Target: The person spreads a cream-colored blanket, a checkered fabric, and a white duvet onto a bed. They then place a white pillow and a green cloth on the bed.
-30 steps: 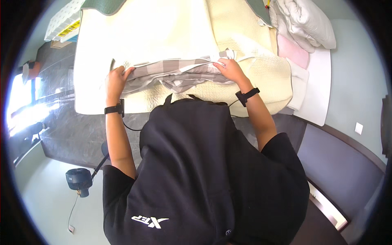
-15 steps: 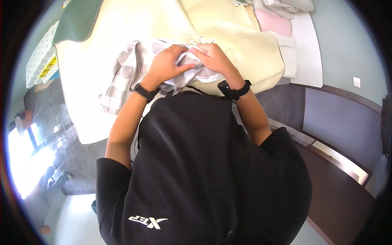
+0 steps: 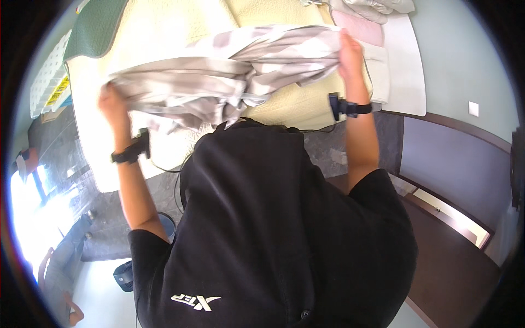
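A grey-and-white checked cloth [image 3: 219, 71] is stretched sideways in front of me, bunched and creased, with loose folds hanging at its middle. I cannot make out whether it is a garment or a cover. Its left end is gripped by my left hand [image 3: 113, 104], closed and slightly blurred. My right hand [image 3: 350, 53] is closed on the other end, farther away and higher in the picture. Below the cloth lies a cream quilted bedspread [image 3: 314, 112]. A black band with a small device is strapped round each wrist.
A green quilted piece [image 3: 97, 27] lies at the far left. Folded pink bedding [image 3: 358, 28] and white bedding [image 3: 374, 68] are stacked at the right. A white perforated basket [image 3: 46, 82] stands left of the bed. Another person [image 3: 60, 279] is at the lower left.
My hands were close together over the bunched cloth; now they are wide apart, left hand to the left, right hand to the right and farther out. The cloth is pulled lengthwise between them.
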Motion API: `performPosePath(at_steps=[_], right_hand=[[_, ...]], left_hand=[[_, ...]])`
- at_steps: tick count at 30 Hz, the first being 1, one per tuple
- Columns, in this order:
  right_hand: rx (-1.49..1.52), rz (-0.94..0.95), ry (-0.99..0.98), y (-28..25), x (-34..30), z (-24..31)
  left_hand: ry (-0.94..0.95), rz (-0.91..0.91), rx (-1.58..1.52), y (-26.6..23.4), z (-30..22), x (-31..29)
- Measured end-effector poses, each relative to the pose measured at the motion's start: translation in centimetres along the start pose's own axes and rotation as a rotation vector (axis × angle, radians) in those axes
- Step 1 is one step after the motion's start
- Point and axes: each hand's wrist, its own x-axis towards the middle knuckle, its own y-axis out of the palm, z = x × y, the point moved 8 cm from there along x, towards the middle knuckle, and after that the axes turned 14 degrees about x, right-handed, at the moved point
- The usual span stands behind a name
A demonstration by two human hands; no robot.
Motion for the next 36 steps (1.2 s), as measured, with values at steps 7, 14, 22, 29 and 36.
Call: performPosePath(at_steps=[7, 14, 22, 29, 36], right_hand=[[-0.005, -0.175, -0.108, -9.0, 6.7, 6.8], [-1.441, -0.102, -0.463, -2.1, 6.6, 0.6], [-0.221, 1.074, -0.118, 20.2, -14.3, -2.7], [-0.215, 0.929, -0.352, 21.8, -12.9, -0.8], [-0.653, 0.645, -0.311, 12.4, -8.5, -12.5]], left_hand=[[-0.176, -0.278, -0.194, -17.0, 6.9, 3.5], [-0.124, -0.244, 0.298, -6.5, 1.8, -0.2], [0.186, 0.296, -0.113, 6.9, -16.0, -4.2], [0.480, 0.440, -0.214, 7.9, -22.9, -3.9], [0.602, 0.268, 0.206, 3.9, -16.5, -2.5]])
